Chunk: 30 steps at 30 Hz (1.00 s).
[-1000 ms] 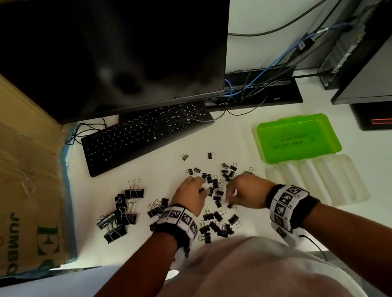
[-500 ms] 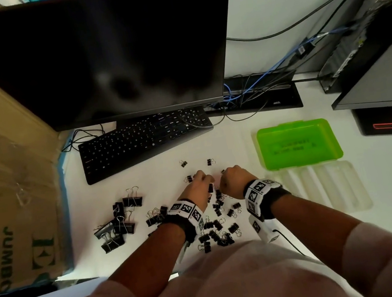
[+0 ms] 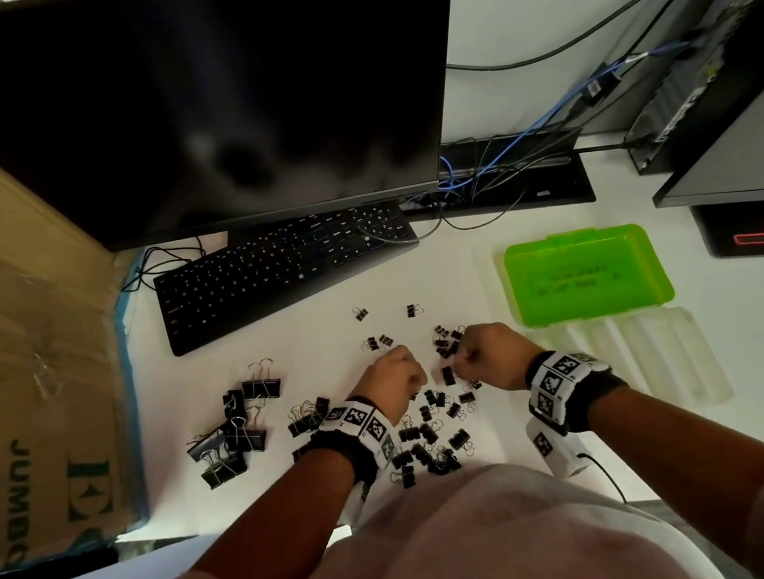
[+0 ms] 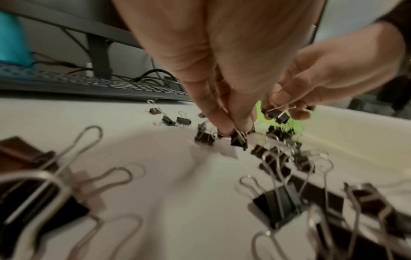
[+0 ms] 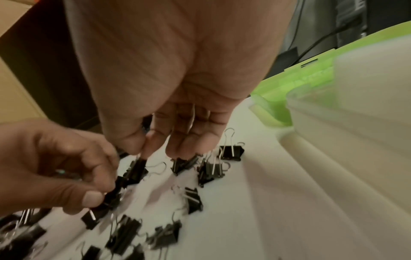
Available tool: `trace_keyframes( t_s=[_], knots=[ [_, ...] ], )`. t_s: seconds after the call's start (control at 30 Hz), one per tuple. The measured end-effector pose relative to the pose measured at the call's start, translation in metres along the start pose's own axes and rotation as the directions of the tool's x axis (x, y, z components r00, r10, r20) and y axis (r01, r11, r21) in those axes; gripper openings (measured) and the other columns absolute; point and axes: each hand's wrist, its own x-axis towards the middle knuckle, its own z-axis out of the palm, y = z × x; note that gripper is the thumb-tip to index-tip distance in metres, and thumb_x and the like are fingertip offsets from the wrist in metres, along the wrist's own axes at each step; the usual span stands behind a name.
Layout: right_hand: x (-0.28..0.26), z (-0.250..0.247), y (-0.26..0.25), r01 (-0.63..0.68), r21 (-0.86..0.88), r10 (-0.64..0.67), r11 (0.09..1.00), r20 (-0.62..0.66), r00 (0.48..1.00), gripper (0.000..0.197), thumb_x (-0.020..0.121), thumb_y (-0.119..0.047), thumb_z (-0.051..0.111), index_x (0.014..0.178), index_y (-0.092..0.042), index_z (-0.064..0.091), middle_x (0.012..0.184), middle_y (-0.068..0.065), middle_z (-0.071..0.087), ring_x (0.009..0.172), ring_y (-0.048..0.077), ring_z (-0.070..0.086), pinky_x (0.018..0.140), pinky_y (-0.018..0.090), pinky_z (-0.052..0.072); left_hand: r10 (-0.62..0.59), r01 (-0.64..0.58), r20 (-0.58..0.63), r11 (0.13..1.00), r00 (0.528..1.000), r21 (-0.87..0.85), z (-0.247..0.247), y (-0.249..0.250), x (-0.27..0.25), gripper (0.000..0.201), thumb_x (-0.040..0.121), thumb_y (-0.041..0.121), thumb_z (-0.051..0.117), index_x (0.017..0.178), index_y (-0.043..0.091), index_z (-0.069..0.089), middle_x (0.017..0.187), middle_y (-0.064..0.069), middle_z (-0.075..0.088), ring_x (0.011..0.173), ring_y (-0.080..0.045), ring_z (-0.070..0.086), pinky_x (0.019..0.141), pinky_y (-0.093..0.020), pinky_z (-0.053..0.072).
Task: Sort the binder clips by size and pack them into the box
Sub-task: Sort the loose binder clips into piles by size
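Small black binder clips [image 3: 435,431] lie scattered on the white desk in front of me. My left hand [image 3: 414,379] pinches one small clip [image 4: 239,140] between thumb and fingertips, just above the desk. Close beside it, my right hand [image 3: 461,359] pinches another small clip [image 5: 136,168], and it holds a couple of small clips [image 4: 276,114] in its curled fingers. Large clips [image 3: 230,436] are heaped to the left, with medium clips [image 3: 305,416] between the two groups. The box stands open at the right, its green lid [image 3: 585,274] behind its clear ribbed tray [image 3: 646,357].
A black keyboard [image 3: 282,270] and a dark monitor [image 3: 190,99] stand behind the clips. A cardboard carton [image 3: 14,347] borders the desk on the left. Cables [image 3: 491,171] and computer hardware [image 3: 729,59] fill the back right.
Both hands have stayed over the small clips with their fingers working. The right hand has shifted slightly right since half a second ago. The head view has tilted a little.
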Motion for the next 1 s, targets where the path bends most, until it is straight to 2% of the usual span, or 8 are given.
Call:
trace_keyframes(
  t_s=[0.1,0.23,0.33,0.47,0.63,0.77,0.9,1.0],
  knots=[
    [-0.001,-0.01,0.001,-0.025,0.169,0.045,0.985,-0.116,0.992,0.009,0.083,-0.021,0.063,0.075,-0.019,0.062,0.086,0.002,0.069,0.078,0.018,0.064,0.071,0.025,0.049,-0.1,0.076,-0.12,0.979,0.988,-0.188,-0.016,-0.002,-0.007,0.013,0.085,0.001,0.061,0.092,0.01,0.068,0.099,0.002,0.055,0.085,-0.014,0.059,0.083,-0.017,0.048],
    [0.004,-0.023,0.005,-0.069,0.23,0.114,0.971,-0.19,0.975,0.011,0.079,-0.018,0.065,0.072,-0.021,0.057,0.074,0.005,0.07,0.071,0.022,0.067,0.066,0.033,0.057,-0.219,0.135,-0.234,0.935,0.947,-0.329,-0.033,-0.007,-0.026,0.011,0.083,0.005,0.066,0.09,0.014,0.066,0.098,0.0,0.06,0.081,-0.009,0.06,0.067,-0.002,0.04],
    [0.006,-0.03,0.01,-0.145,0.234,0.201,0.961,-0.237,0.95,0.009,0.078,-0.016,0.068,0.083,-0.017,0.06,0.076,0.001,0.065,0.066,0.013,0.06,0.058,0.02,0.048,-0.228,0.168,-0.17,0.937,0.959,-0.307,-0.032,-0.009,-0.038,0.014,0.083,0.006,0.067,0.092,0.017,0.066,0.095,0.004,0.061,0.08,-0.005,0.059,0.064,-0.003,0.039],
    [-0.001,-0.025,0.023,-0.286,0.065,0.293,0.956,-0.172,0.941,0.012,0.079,-0.026,0.068,0.084,-0.016,0.063,0.085,0.007,0.068,0.076,0.021,0.06,0.066,0.027,0.046,-0.22,0.196,-0.065,0.944,0.973,-0.264,-0.017,-0.012,-0.046,0.018,0.083,0.002,0.065,0.094,0.016,0.065,0.092,0.005,0.062,0.072,0.006,0.056,0.057,0.001,0.04],
    [-0.018,-0.018,0.016,-0.22,-0.15,0.217,0.964,-0.038,0.975,0.013,0.081,-0.023,0.063,0.086,-0.012,0.067,0.096,0.01,0.071,0.09,0.026,0.063,0.076,0.033,0.053,-0.248,0.236,-0.004,0.929,0.969,-0.283,-0.003,-0.011,-0.051,0.022,0.082,-0.004,0.063,0.097,0.012,0.066,0.093,0.0,0.063,0.077,-0.007,0.058,0.059,-0.003,0.042],
    [-0.024,-0.01,0.01,-0.214,-0.334,0.269,0.918,0.129,0.954,0.022,0.082,-0.02,0.059,0.095,-0.004,0.068,0.103,0.014,0.068,0.093,0.029,0.063,0.081,0.038,0.055,-0.236,0.231,0.015,0.936,0.972,-0.266,0.004,-0.008,-0.052,0.023,0.081,-0.005,0.064,0.1,0.01,0.065,0.093,-0.001,0.06,0.08,-0.011,0.057,0.066,-0.006,0.042],
    [-0.021,-0.003,0.013,-0.214,-0.335,0.265,0.918,0.113,0.958,0.03,0.083,-0.02,0.059,0.112,-0.013,0.061,0.119,0.015,0.057,0.102,0.032,0.06,0.082,0.033,0.049,-0.226,0.231,0.048,0.941,0.973,-0.248,0.007,-0.003,-0.051,0.025,0.081,-0.004,0.064,0.102,0.011,0.065,0.095,-0.002,0.06,0.081,-0.01,0.056,0.071,-0.011,0.047],
    [-0.017,-0.003,0.012,-0.204,-0.339,0.242,0.918,0.072,0.968,0.029,0.083,-0.019,0.057,0.111,-0.015,0.06,0.119,0.015,0.056,0.102,0.032,0.059,0.081,0.033,0.047,-0.215,0.225,0.067,0.946,0.974,-0.233,0.007,-0.003,-0.051,0.025,0.082,0.0,0.064,0.103,0.013,0.064,0.095,-0.002,0.063,0.079,-0.008,0.058,0.072,-0.012,0.047]
  ],
)
